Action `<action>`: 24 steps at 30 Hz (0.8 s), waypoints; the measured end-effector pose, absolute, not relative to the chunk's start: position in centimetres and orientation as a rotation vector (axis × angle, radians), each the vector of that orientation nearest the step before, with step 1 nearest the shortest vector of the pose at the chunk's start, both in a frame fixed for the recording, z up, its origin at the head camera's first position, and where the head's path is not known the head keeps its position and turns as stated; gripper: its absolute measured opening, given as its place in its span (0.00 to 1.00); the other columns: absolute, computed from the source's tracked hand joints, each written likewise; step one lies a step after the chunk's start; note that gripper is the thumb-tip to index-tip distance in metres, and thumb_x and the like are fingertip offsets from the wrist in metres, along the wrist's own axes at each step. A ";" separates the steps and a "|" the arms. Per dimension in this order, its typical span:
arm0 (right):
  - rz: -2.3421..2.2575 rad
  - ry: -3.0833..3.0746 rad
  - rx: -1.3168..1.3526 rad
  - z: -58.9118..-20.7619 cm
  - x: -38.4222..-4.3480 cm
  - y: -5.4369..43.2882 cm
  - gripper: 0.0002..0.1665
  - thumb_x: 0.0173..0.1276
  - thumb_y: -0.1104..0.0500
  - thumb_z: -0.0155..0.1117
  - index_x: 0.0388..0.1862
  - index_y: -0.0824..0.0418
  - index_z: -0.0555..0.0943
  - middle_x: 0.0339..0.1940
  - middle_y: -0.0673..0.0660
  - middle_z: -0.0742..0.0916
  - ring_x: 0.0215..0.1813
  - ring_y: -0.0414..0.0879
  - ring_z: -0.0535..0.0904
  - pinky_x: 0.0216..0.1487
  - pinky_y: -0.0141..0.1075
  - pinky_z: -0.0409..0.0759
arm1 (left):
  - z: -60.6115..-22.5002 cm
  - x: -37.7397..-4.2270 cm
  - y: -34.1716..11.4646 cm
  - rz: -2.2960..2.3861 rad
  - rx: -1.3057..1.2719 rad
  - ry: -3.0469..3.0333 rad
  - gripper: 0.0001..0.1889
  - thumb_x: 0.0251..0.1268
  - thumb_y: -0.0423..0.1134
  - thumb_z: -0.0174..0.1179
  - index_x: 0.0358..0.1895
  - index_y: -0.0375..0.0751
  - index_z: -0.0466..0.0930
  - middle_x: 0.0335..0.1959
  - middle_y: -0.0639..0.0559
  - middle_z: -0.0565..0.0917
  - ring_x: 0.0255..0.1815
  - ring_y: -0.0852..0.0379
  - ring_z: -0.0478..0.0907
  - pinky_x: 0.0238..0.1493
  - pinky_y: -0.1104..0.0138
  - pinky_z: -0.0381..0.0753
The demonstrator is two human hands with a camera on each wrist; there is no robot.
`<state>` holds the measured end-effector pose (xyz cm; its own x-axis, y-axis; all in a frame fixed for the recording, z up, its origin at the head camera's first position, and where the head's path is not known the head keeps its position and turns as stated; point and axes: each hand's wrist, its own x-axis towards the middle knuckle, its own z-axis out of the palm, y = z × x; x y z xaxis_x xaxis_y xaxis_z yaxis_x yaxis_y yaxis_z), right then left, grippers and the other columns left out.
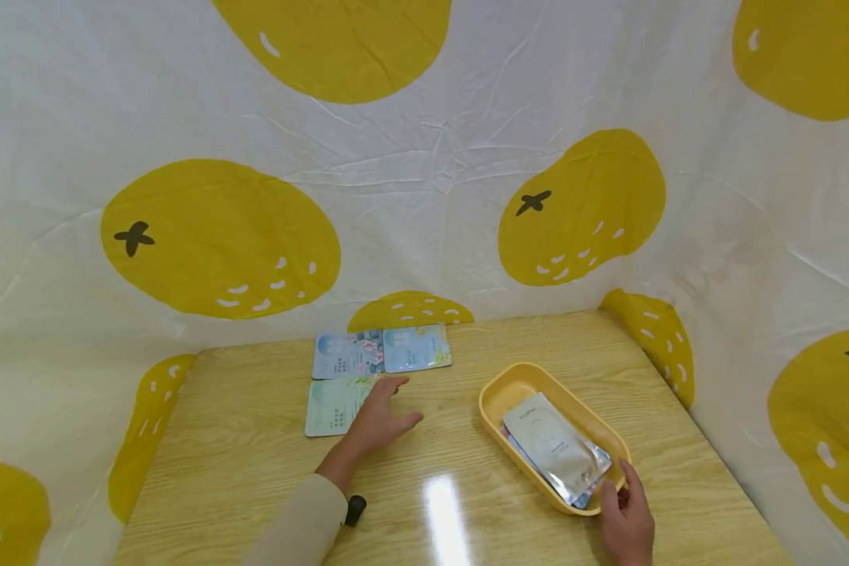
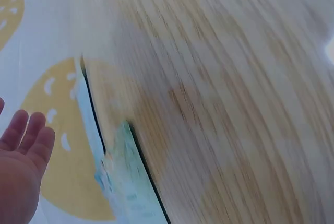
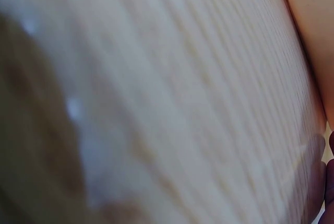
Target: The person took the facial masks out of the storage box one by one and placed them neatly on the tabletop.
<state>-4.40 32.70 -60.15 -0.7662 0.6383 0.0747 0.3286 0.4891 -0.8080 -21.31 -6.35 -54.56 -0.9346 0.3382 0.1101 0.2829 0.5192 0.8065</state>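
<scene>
My left hand hovers over or beside a pale green face-mask sachet, its thumb and fingers spread with nothing between them. In the left wrist view the same hand shows straight fingers, apart from the green sachet. Behind it lie two blue sachets, a floral one and a lighter one, side by side. At the right, my right hand grips the near end of a yellow plastic basket. Inside the basket a silver sachet tops other sachets, mostly covered.
The wooden table meets a white curtain printed with yellow fruit at its back and sides. A bright glare streak lies on the tabletop between the hands. A dark round object sits at the left sleeve's cuff.
</scene>
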 end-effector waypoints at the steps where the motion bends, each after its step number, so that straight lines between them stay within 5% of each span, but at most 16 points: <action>1: 1.173 -2.376 -0.808 -60.2 -4.4 32.7 0.30 0.76 0.55 0.53 0.74 0.61 0.69 0.46 0.71 0.85 0.35 0.22 0.69 0.33 0.17 0.66 | -54.5 -21.3 -5.9 1.404 0.574 2.658 0.36 0.62 0.48 0.70 0.71 0.38 0.68 0.66 0.41 0.70 0.63 0.39 0.70 0.59 0.43 0.72; 13: 1.175 -2.365 -0.805 -60.3 -4.5 32.6 0.29 0.76 0.54 0.53 0.74 0.60 0.69 0.48 0.71 0.85 0.36 0.23 0.70 0.33 0.17 0.67 | -53.0 -21.2 0.3 1.328 0.712 2.512 0.36 0.65 0.51 0.67 0.73 0.46 0.67 0.68 0.48 0.71 0.66 0.46 0.71 0.61 0.49 0.74; 24: 1.211 -2.365 -0.803 -60.1 -4.3 32.8 0.30 0.76 0.55 0.53 0.75 0.61 0.68 0.51 0.73 0.84 0.36 0.20 0.68 0.33 0.16 0.67 | -53.3 -21.0 3.5 1.358 0.779 2.461 0.36 0.63 0.50 0.69 0.71 0.41 0.69 0.65 0.48 0.73 0.62 0.45 0.73 0.59 0.56 0.76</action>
